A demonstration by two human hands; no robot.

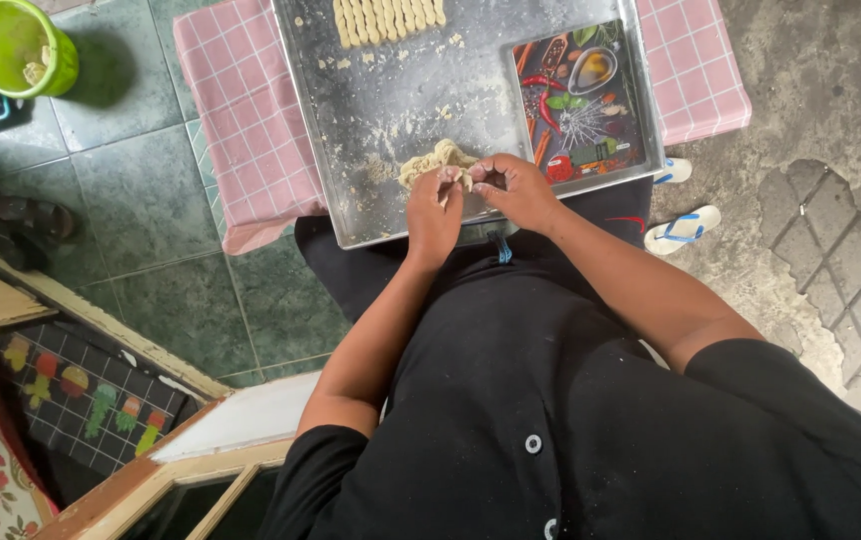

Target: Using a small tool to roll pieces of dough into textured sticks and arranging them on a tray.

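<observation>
Left hand (435, 205) and right hand (513, 187) each grip-pinch dough bits beside the dough lump (436, 160); lump's long axis runs left-right.

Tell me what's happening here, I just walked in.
A person in black sits over a metal tray resting on a pink checked cloth. Both hands meet at the tray's near edge: the left hand and right hand pinch bits of pale dough beside a dough lump. A row of shaped dough pieces lies at the far edge. A picture-printed board sits on the tray's right, and a green cup stands on the floor.
</observation>
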